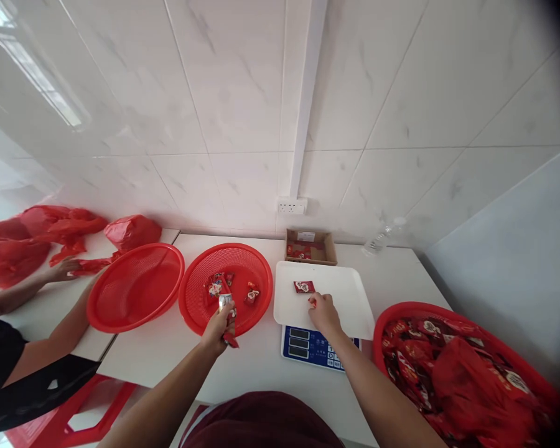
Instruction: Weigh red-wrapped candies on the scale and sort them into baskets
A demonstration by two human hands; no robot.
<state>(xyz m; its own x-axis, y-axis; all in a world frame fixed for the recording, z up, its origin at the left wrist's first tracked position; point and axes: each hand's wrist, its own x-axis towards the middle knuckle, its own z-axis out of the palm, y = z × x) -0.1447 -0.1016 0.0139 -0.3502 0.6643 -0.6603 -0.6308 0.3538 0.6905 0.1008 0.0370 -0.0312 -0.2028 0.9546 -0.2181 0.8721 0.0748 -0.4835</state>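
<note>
My left hand [218, 328] is closed around several small wrapped packets, over the near rim of a red mesh basket [256, 261]. A few red and white packets [251, 292] lie inside that basket. Above the white tray [350, 292] of a blue scale [298, 345], my right hand [325, 314] pinches a small red packet [312, 302]. One red packet [303, 287] lies flat on the tray, just beyond my right fingertips.
A red basket [135, 289] stands left, beside a person's arms [51, 348] and red bags [133, 232]. Behind the tray is a cardboard box [328, 249]; a clear bottle [379, 241] lies farther right. A full red basket [417, 307] stands at the right.
</note>
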